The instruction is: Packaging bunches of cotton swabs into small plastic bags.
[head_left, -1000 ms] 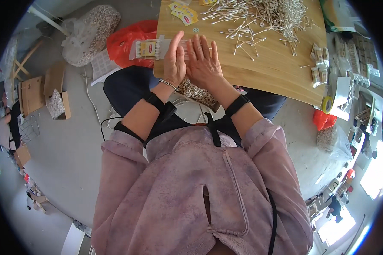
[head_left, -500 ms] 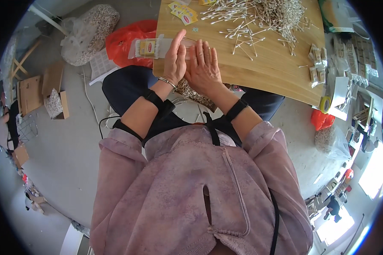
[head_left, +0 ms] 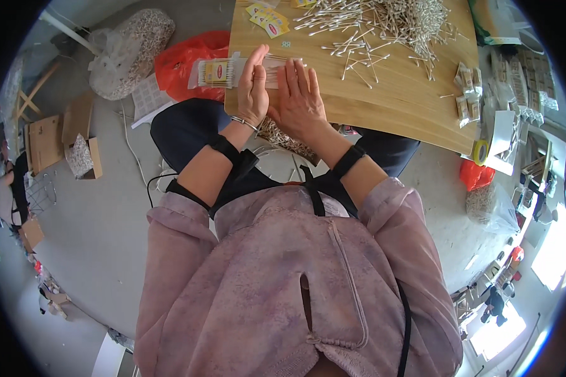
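At the near left edge of the table, my left hand (head_left: 253, 95) stands on its edge with fingers stretched out, beside a clear plastic packet (head_left: 217, 73) of cotton swabs with a yellow card in it. My right hand (head_left: 300, 100) lies palm down just to its right, fingers straight and pressed flat over what looks like a few thin swab sticks and clear film. What is under that palm is mostly hidden. A big heap of loose cotton swabs (head_left: 415, 25) covers the far part of the table, with some scattered toward my right hand.
Yellow cards (head_left: 267, 20) lie at the table's far left. Small filled packets (head_left: 468, 94) sit at its right edge, above a roll of yellow tape (head_left: 480, 152). A red bag (head_left: 188, 60) hangs left of the table (head_left: 390, 110); a bag of swabs (head_left: 135, 50) stands beyond.
My left hand has shifted very slightly to the left, and my right hand stays flat in nearly the same spot. The packet and loose swabs look unchanged.
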`<move>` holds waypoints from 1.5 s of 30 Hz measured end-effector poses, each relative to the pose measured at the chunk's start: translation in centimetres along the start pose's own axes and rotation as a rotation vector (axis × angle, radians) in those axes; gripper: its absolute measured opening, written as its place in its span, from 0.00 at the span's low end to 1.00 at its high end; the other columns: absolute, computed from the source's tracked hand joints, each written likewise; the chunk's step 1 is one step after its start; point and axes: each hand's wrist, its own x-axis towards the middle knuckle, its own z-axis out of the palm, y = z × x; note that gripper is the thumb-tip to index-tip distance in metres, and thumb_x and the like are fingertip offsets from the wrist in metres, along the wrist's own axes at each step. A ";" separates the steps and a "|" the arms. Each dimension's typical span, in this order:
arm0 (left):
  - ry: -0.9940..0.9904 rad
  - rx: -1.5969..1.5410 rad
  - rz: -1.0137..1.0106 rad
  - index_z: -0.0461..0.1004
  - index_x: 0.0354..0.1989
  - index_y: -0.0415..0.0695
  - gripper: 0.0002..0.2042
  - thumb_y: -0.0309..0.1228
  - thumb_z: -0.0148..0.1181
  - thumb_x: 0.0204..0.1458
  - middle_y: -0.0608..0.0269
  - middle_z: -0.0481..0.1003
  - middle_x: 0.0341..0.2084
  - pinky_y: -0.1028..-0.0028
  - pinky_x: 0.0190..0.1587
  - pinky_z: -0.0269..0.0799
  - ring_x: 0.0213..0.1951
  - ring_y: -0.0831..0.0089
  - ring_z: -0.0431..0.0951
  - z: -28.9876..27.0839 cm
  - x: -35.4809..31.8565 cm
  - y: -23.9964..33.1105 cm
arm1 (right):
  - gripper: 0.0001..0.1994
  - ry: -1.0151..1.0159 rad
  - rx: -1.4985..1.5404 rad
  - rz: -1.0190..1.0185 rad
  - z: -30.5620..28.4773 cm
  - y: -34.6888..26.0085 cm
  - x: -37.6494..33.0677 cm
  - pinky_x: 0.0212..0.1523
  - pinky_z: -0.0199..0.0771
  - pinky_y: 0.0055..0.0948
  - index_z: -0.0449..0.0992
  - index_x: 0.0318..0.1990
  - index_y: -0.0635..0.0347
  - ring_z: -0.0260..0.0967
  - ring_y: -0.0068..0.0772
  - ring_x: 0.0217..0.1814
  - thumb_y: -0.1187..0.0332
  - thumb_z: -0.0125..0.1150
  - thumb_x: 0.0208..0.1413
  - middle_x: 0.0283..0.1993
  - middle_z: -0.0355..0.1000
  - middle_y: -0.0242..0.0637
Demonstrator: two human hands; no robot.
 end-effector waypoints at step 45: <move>0.053 0.065 0.000 0.56 0.61 0.33 0.24 0.41 0.35 0.65 0.46 0.60 0.59 0.68 0.64 0.51 0.63 0.61 0.58 0.4 0.3 0.5 | 0.36 0.114 0.027 -0.016 1.7 0.8 2.2 0.71 0.27 0.44 0.47 0.66 0.65 0.31 0.44 0.75 0.45 0.37 0.60 0.72 0.40 0.46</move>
